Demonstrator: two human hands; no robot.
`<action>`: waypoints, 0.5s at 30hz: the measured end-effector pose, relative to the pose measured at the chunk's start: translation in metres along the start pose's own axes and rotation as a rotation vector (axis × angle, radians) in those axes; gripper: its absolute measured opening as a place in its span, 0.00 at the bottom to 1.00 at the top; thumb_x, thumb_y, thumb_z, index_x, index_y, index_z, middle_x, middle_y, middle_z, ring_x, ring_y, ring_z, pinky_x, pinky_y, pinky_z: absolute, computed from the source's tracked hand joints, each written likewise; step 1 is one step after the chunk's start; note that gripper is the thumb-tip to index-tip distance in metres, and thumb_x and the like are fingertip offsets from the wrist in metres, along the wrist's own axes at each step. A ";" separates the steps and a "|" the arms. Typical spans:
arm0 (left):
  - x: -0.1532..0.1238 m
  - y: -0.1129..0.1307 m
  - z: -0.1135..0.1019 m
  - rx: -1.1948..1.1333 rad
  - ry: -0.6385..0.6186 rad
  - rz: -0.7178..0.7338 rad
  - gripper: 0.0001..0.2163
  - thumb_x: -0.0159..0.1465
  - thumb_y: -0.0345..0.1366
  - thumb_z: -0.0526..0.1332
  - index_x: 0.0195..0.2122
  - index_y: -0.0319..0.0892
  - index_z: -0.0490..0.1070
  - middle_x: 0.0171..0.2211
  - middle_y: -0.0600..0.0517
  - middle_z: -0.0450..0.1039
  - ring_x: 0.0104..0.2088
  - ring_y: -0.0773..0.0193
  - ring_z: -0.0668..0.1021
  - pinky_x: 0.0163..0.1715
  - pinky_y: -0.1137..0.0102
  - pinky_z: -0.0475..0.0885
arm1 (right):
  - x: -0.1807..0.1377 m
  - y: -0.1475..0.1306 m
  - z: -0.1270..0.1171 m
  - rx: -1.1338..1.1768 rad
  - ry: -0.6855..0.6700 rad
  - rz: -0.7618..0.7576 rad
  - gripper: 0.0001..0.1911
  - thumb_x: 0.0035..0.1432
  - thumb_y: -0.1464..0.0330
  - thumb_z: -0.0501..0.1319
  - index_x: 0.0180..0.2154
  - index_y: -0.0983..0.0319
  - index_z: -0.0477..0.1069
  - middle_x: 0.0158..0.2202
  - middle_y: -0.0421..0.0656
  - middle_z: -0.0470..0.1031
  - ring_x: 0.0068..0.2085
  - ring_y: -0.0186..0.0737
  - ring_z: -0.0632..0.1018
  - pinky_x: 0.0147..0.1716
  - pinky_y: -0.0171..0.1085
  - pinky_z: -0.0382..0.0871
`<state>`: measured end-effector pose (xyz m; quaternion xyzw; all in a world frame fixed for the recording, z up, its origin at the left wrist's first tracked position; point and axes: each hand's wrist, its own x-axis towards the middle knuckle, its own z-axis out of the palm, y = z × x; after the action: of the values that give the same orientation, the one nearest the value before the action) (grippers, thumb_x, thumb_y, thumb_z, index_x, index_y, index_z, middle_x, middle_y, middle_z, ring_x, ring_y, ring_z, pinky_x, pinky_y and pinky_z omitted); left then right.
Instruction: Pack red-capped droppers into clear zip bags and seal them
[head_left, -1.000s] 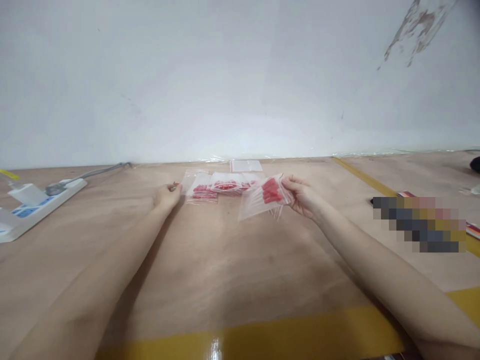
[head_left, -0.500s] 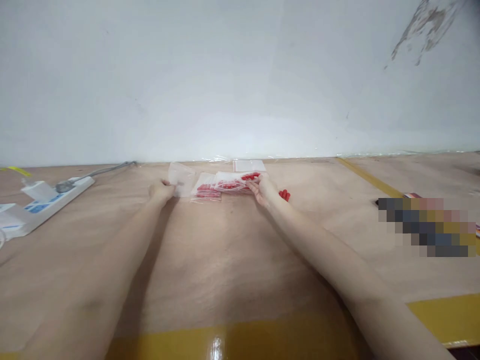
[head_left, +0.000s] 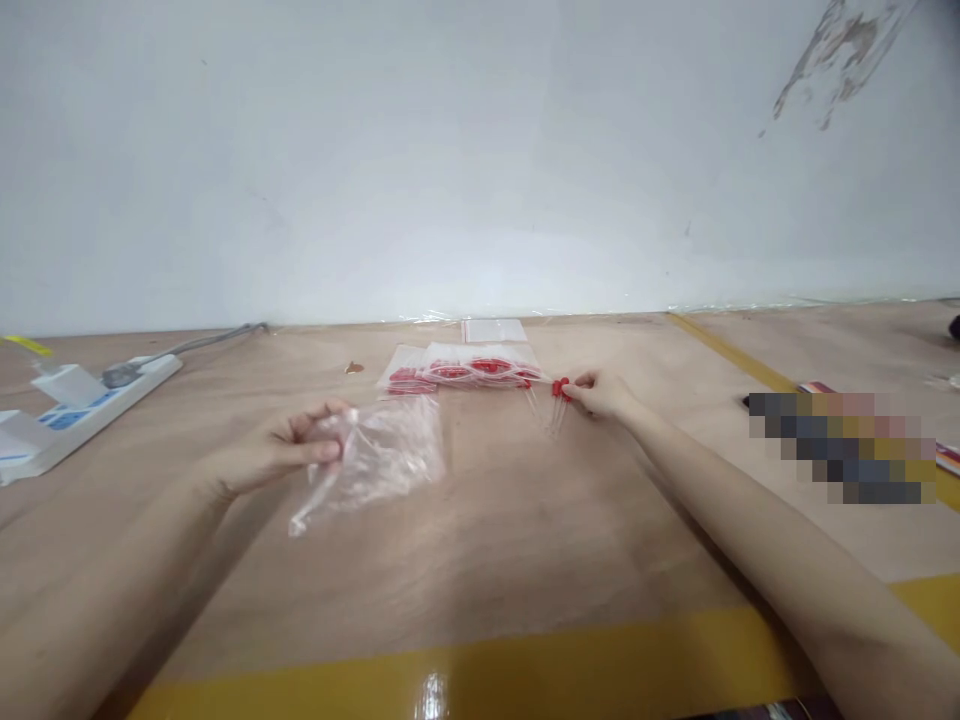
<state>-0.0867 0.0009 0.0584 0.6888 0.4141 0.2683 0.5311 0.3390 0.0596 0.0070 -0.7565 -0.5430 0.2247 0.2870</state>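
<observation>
Pale, plain wall (head_left: 450, 150) fills the upper part of my feed, marked by a brown stain (head_left: 847, 60) at upper right, and below it I see a desk (head_left: 495, 560) with a brown covering. The fingers of the left hand (head_left: 296, 447) are closed, thumb against the others, on a crumpled clear bag (head_left: 386, 455), which sags to the right over the desk. The fingers of the right hand (head_left: 604, 393) are pinched together on a few red-headed sticks (head_left: 560, 389), whose thin pale stems point down; I cannot count them. Just left of those fingertips, another red-headed stick (head_left: 528, 384) sits at the right end of a row of filled bags (head_left: 480, 368), overlapping each other, with red pieces showing through the plastic. I cannot tell whether the clear bag touches that row. Behind it, near the wall, lie flat white bags (head_left: 493, 330). Beyond the left hand I see a small orange scrap (head_left: 354, 368). Farther left is a white power strip (head_left: 112, 405) with plugs and a gray cable (head_left: 202, 343). Well to the right lies a pixelated item (head_left: 836, 450) that I cannot identify. Yellow tape (head_left: 465, 665) runs along the near edge.
</observation>
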 end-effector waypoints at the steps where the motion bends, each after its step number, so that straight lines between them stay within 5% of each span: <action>1: 0.004 -0.002 0.015 0.004 -0.073 -0.011 0.20 0.52 0.42 0.66 0.42 0.44 0.63 0.24 0.55 0.70 0.22 0.68 0.72 0.22 0.75 0.67 | 0.001 0.002 0.004 0.028 -0.028 0.012 0.12 0.46 0.61 0.64 0.26 0.65 0.71 0.16 0.37 0.66 0.16 0.27 0.65 0.15 0.28 0.55; 4: 0.018 -0.008 0.058 0.161 -0.114 -0.002 0.18 0.56 0.42 0.62 0.46 0.43 0.63 0.33 0.51 0.71 0.30 0.64 0.75 0.32 0.68 0.72 | 0.003 0.004 0.011 0.174 -0.023 0.046 0.12 0.42 0.63 0.66 0.21 0.64 0.68 0.11 0.35 0.61 0.13 0.26 0.61 0.12 0.28 0.49; 9: 0.025 -0.008 0.094 0.732 0.102 0.347 0.20 0.60 0.42 0.58 0.53 0.48 0.61 0.53 0.47 0.63 0.52 0.54 0.67 0.52 0.56 0.63 | 0.003 0.002 0.007 0.627 -0.039 0.135 0.11 0.41 0.69 0.66 0.21 0.63 0.64 0.11 0.34 0.59 0.12 0.25 0.57 0.09 0.27 0.44; 15: 0.017 -0.013 0.100 0.939 -0.201 0.402 0.24 0.62 0.46 0.55 0.59 0.52 0.54 0.62 0.49 0.49 0.61 0.51 0.54 0.59 0.51 0.50 | -0.026 -0.001 0.004 0.887 0.137 0.053 0.12 0.48 0.69 0.60 0.32 0.59 0.57 0.19 0.32 0.65 0.17 0.26 0.66 0.14 0.25 0.60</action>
<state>-0.0007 -0.0343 0.0159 0.9411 0.2964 0.0828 0.1401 0.3284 0.0362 0.0054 -0.5870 -0.3542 0.3927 0.6130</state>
